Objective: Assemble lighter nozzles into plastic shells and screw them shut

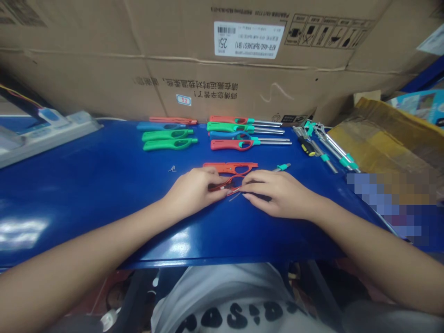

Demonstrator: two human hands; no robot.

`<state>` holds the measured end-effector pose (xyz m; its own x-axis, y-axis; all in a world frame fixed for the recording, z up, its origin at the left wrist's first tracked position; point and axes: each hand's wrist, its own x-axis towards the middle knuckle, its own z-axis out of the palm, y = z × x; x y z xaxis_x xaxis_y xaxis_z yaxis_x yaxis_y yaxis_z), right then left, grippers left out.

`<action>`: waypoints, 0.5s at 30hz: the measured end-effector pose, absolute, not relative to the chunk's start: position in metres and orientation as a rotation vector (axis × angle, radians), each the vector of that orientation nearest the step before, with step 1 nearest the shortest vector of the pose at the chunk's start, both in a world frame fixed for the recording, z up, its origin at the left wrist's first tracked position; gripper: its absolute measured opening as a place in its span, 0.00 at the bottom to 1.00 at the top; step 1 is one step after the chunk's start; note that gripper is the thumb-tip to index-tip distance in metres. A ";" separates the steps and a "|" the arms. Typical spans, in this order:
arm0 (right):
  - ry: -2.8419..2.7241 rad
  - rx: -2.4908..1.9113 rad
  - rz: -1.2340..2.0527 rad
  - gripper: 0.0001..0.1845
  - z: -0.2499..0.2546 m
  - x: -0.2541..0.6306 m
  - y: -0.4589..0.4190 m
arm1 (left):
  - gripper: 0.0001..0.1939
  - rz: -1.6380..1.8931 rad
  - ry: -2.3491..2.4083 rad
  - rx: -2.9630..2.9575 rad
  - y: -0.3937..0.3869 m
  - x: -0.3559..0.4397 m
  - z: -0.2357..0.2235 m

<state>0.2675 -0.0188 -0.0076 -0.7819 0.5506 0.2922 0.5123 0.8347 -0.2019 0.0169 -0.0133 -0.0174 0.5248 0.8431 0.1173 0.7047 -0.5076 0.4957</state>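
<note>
My left hand (197,189) grips an orange-red lighter shell half (237,179) between thumb and fingers, low over the blue table. From the other side my right hand (277,192) pinches at the shell's right end, where a thin wire (235,197) sticks out below; the exact hold of these fingertips is partly hidden. Just beyond the hands lies a second orange shell half (222,167) with a trigger-guard loop. A short metal piece with a teal trigger (283,167) rests past my right hand. Left of the shells are a few tiny screws (172,169).
Assembled lighters with metal tubes (249,144) and loose green shells (169,144) lie in rows at the back. A screwdriver (307,147) and metal tubes with teal triggers (342,155) are at right. Cardboard (138,97) walls the back; a power strip (52,138) stands left.
</note>
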 end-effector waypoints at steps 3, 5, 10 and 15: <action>-2.636 -0.818 0.118 0.13 -0.006 0.270 -0.017 | 0.14 0.512 1.252 2.367 -0.012 0.016 -0.018; -2.631 -0.826 0.080 0.13 -0.006 0.271 -0.017 | 0.14 0.526 1.237 2.374 -0.012 0.016 -0.018; -2.673 -0.812 0.050 0.14 -0.006 0.271 -0.016 | 0.14 0.510 1.254 2.381 -0.013 0.016 -0.019; -2.643 -0.819 0.116 0.13 -0.004 0.272 -0.017 | 0.15 0.484 1.259 2.383 -0.013 0.016 -0.018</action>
<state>0.2724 -0.0172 -0.0039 -0.7625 0.5603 0.3236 0.5299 0.8277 -0.1847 0.0158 -0.0132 -0.0181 0.5339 0.8377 0.1148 0.6989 -0.5136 0.4977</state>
